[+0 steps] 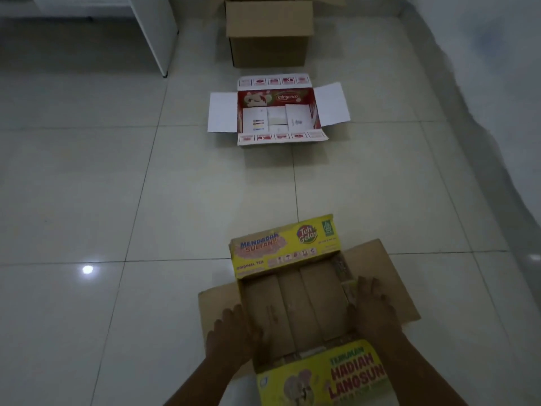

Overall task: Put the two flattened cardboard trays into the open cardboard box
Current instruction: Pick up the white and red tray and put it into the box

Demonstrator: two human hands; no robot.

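Head view: both hands' grip clasps yellow tray (295,300) sides; red tray (278,109) lies before open box (268,33).

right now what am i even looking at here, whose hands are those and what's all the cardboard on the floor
This is one picture from a camera worn on a person's head, looking forward and down. No robot here: the left hand and right hand are the person's own, pressed on the two sides of a yellow tea tray lying on the tiled floor. Farther ahead lies a red and white tray with its flaps spread, and beyond it stands the open brown cardboard box.
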